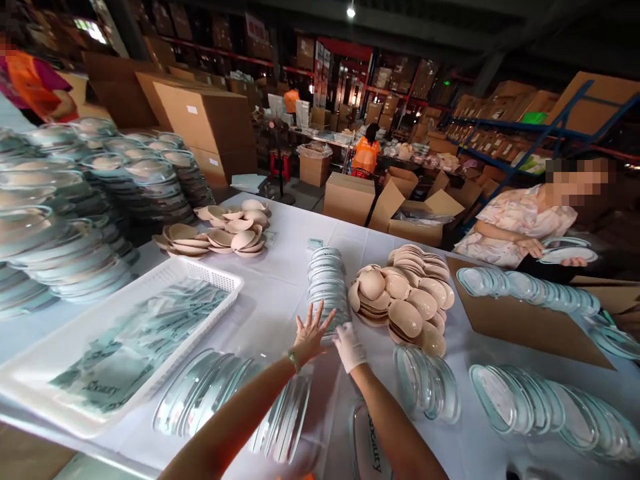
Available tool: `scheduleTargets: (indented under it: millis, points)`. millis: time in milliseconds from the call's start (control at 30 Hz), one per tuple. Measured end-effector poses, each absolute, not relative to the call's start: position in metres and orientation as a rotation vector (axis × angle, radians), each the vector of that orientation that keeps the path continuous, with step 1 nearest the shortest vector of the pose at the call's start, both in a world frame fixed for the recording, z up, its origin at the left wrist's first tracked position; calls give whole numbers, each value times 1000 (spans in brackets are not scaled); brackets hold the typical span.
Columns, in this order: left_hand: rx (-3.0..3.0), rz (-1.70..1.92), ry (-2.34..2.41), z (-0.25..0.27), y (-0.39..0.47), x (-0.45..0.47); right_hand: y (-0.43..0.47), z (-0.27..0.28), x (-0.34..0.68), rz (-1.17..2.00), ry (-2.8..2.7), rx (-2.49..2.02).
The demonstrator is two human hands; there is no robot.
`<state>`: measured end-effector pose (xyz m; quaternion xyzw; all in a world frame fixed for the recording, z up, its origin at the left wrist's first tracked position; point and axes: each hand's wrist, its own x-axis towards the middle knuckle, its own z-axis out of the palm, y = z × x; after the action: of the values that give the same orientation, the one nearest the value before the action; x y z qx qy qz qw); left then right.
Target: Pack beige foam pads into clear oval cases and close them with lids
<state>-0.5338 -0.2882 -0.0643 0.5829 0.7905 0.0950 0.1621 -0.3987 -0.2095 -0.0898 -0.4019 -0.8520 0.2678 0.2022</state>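
Note:
My left hand [311,331] is spread wide over the near end of a row of clear, pale-blue-edged plastic cases [324,273], its palm down. At the same end, my right hand [350,348], in a white glove, rests beside the last cases with its fingers stretched toward them. Neither hand has anything visibly gripped in it. Just right of the row sit piles of beige molded cups [405,313]. Under my forearms lie more clear cases [285,420] standing on edge, and a single case with dark lettering [367,443], partly hidden by my right arm.
A white basket [220,270] of printed plastic packets stands left, with beige cups [240,230] behind it. Tall stacks of cases [75,260] fill the far left. More rows of cases [545,400] lie right, near a cardboard sheet [530,333]. A co-worker [525,220] holds a case.

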Motion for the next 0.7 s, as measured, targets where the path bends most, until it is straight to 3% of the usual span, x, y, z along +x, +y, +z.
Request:
scheduleTargets:
  millis: [133, 233, 367, 433, 567, 700]
  points:
    - [1805, 64, 2275, -91, -259, -524, -217, -122, -348, 667, -2364, -1150]
    - [1869, 75, 2270, -110, -253, -538, -230, -121, -263, 318, -2292, -1136]
    - [1856, 187, 2290, -116, -249, -549, -231, -88, -177, -102, -2022, -1838]
    - [1782, 418, 2264, -109, -253, -535, -224, -73, -164, -58, -2152, -2043]
    - [1450, 1049, 1802, -95, -283, -466, -221, -67, -170, 24, -2313, -2025]
    - [602, 1122, 1310, -96, -318, -395, -233, -75, -166, 310, -2147, -1946]
